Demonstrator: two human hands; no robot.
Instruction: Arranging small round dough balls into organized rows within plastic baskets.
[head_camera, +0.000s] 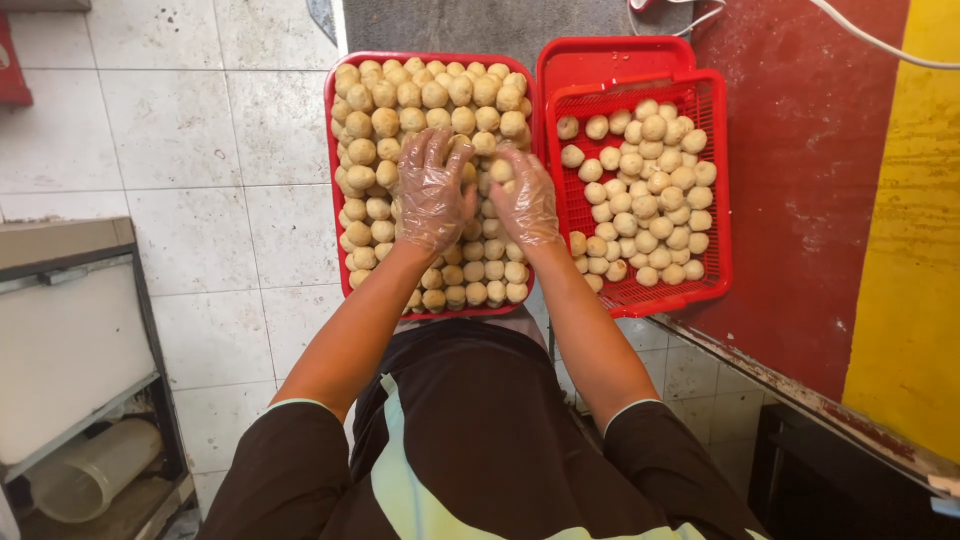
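A white-tiled floor (200, 150) spreads under the left half of the scene, and a red and yellow counter (800, 180) fills the right, its edge giving the smaller tray a firm ledge to sit on. The person stands over both trays in a dark apron, arms reaching straight down, so the work lies close under the eyes. The larger red tray (333, 200) rests just in front of the body, apparently on the lap or a low support that the pictures do not show, and it is packed edge to edge with pale, crumb-coated balls (400, 100) set in tight rows that waste no room. Just beside it on the right, a red slatted basket tray (712, 200) sits on a second red tray and holds smoother, whiter balls (645, 190) in a looser heap, kept apart from the coated ones. Both hands wear thin clear plastic gloves, which keep bare skin off the food. The left hand (432, 192) lies spread and unclenched on top of the coated balls, fingers pressing among them. The right hand (525, 200) is curled around one coated ball (501, 170), pinching it at the fingertips above the middle of the large tray.
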